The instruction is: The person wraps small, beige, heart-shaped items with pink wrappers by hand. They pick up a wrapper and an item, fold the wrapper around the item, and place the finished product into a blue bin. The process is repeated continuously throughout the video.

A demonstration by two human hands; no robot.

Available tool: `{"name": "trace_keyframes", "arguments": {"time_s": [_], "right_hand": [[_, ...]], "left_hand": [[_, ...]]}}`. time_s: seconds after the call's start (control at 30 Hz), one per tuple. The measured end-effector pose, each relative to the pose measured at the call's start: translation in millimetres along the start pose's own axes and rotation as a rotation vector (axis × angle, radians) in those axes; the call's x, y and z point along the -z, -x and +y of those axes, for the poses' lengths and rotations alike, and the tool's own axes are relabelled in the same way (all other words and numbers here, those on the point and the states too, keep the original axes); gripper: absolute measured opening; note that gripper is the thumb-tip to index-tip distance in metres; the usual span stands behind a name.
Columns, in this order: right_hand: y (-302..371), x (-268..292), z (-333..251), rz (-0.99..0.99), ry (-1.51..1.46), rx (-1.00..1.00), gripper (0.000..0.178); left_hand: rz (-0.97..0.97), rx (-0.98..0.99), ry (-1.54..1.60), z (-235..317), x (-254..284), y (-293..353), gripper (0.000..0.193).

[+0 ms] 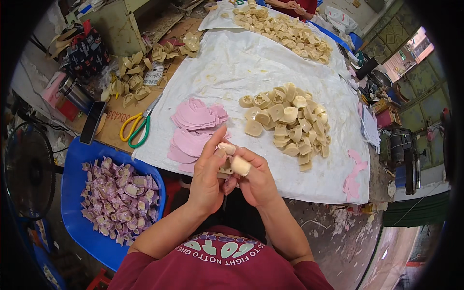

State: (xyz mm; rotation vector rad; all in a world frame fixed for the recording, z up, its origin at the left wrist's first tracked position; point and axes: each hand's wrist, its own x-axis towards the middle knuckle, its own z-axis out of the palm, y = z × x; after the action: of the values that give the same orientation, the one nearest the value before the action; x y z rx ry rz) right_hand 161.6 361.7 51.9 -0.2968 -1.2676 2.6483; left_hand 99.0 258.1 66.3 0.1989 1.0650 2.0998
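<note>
My left hand (205, 181) and my right hand (258, 179) meet at the table's near edge, fingers closed around a small beige shoe heel (225, 169). Most of that heel is hidden by the fingers. Pale caps or wraps (240, 166) seem to cover two fingers of my right hand. Just beyond my left hand lie stacked thin pink cut sheets (195, 116), in two overlapping piles. A heap of bare beige heels (290, 116) rests past my right hand on the white cloth (222, 63).
A blue tub (72, 203) at left holds many purple-pink covered heels (121, 198). Scissors (140, 123) with yellow and green handles, a phone (93, 122) and a flask (76, 93) lie left. More heels (290, 34) sit at the far end, near another person's hands (291, 6). Pink scraps (355, 171) lie right.
</note>
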Motion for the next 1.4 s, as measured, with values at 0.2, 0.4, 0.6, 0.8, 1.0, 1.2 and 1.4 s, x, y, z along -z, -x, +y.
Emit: {"name": "trace_keyframes", "arguments": {"time_s": [0.2,0.4,0.6,0.8,1.0,1.2,1.4], "right_hand": [[-6.5,2.0,10.9,0.099,0.295,0.067,0.038],[-7.1,18.8,18.1,-0.068,0.938,0.529,0.047],[5.7,8.7,-11.4,-0.049,0.388,0.113,0.056],[9.2,-4.1,-2.8,-0.068,0.103,0.208,0.043],[9.5,2.5,-9.4,-0.019,0.053,0.012,0.032],[10.1,8.2,-2.4,-0.014,-0.034,0.008,0.03],[16.0,8.0,0.3,0.042,-0.022,0.006,0.034]], "left_hand": [[0.041,0.063,-0.02,-2.8,5.6,-2.5,0.055],[-0.092,0.066,0.024,2.5,20.3,-8.7,0.053],[-0.232,0.146,0.216,10.4,15.5,1.4,0.078],[-0.342,0.074,0.182,7.7,25.3,4.6,0.099],[-0.393,-0.002,0.134,2.5,32.2,2.9,0.098],[-0.427,-0.031,0.03,3.6,33.1,4.6,0.099],[-0.4,-0.021,-0.113,-2.2,36.8,4.2,0.101]]}}
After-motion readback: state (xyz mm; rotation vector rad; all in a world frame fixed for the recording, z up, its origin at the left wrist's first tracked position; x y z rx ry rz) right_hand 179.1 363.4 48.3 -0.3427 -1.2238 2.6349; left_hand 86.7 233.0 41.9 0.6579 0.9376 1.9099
